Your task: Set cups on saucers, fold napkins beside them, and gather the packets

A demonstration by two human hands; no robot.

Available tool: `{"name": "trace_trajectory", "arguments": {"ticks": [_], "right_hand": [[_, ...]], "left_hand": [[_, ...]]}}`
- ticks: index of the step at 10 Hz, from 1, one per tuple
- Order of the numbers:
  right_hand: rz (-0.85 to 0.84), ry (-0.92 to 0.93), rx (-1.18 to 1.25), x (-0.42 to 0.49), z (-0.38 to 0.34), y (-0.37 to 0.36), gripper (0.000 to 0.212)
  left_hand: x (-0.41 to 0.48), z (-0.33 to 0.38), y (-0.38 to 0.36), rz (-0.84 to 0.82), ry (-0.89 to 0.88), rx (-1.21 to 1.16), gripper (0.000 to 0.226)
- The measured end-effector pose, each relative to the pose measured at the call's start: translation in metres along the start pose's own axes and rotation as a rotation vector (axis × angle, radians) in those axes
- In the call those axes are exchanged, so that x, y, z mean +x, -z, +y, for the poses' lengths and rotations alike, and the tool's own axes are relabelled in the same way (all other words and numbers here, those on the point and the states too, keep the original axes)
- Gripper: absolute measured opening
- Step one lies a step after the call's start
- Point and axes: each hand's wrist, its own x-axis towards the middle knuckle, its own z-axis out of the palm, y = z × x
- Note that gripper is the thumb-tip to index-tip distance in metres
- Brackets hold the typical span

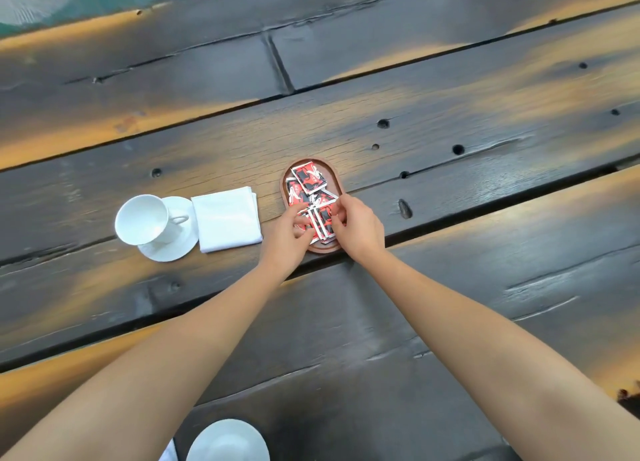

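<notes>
Hands on packets in an oval wooden tray.
Left hand (289, 233) and right hand (358, 228) meet over the near end of the wooden tray (337, 180). The fingers of both are curled and pinch a bundle of packets (320, 221) held on edge between them. The loose packets (308, 181), red, black and white, lie flat in the tray's far half. Left of the tray a folded white napkin (227, 219) lies against the rim of a saucer (166, 251) bearing an upright white cup (142, 219). A second white cup (228, 440) is cut off by the lower edge. All rest on a dark plank table (450, 114).
</notes>
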Motion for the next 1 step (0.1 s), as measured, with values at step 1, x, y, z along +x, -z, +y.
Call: {"name": "trace_trajectory", "arguments": {"ticks": [1], "right_hand": [[0.043, 0.089, -0.047, -0.0129, -0.0007, 0.0020, 0.006]], "left_hand": [[-0.0090, 0.0034, 0.0090, 0.038, -0.098, 0.102, 0.051]]}}
